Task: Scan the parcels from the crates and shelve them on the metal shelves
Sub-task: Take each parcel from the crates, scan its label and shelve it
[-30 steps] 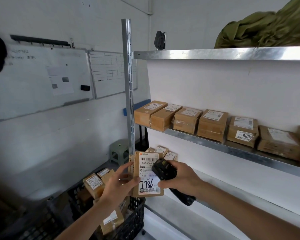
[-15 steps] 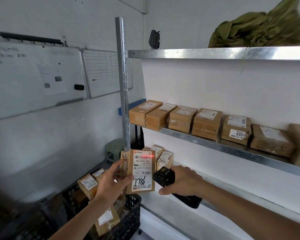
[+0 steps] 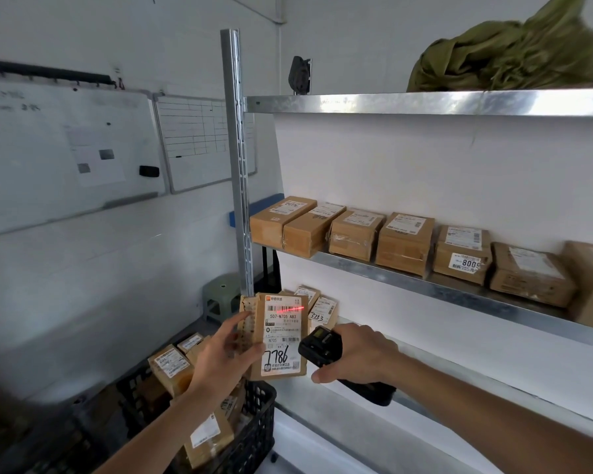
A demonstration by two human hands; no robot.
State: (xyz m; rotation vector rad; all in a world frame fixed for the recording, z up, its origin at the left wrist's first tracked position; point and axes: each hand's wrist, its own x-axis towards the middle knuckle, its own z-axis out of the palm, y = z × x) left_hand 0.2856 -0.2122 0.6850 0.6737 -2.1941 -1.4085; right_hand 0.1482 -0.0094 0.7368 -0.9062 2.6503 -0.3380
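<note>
Left hand (image 3: 225,359) grips a labelled parcel (image 3: 278,336) upright above the black crate (image 3: 254,436). Right hand (image 3: 355,354) curls round a scanner (image 3: 322,347), red line on the barcode, beside the metal shelves (image 3: 425,102).

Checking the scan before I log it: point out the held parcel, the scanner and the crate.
held parcel (image 3: 283,336), head view, middle of its white label.
scanner (image 3: 320,345), head view, top of its black head.
crate (image 3: 254,436), head view, black mesh side wall.
</note>
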